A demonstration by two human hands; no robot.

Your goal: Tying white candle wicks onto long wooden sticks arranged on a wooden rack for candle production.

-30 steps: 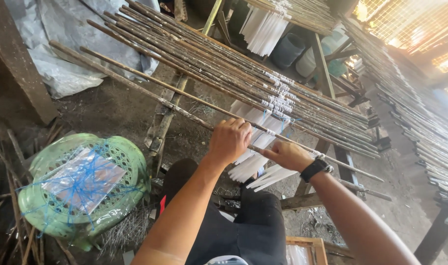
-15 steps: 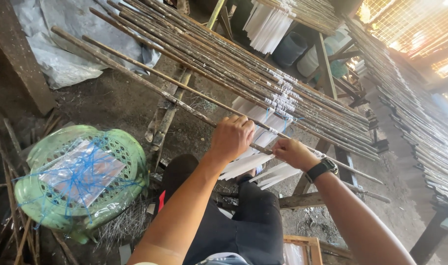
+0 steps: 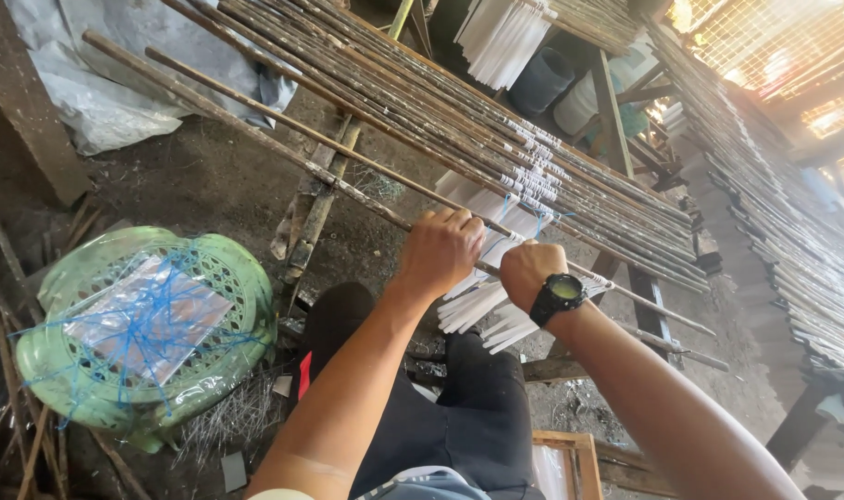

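Bamboo stick (image 3: 283, 153) gripped by both fists, left hand (image 3: 438, 252) & right hand (image 3: 526, 274) clenched on it w/ white strips (image 3: 477, 301) hanging below; a jerk could prob. tear strips.

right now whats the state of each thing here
left hand: closed over the nearest stick
right hand: closed on the same stick, watch on wrist
nearest stick: lying across the rack
white strips: hanging from the stick
green basket: upside down, plastic sheet tied on with blue string
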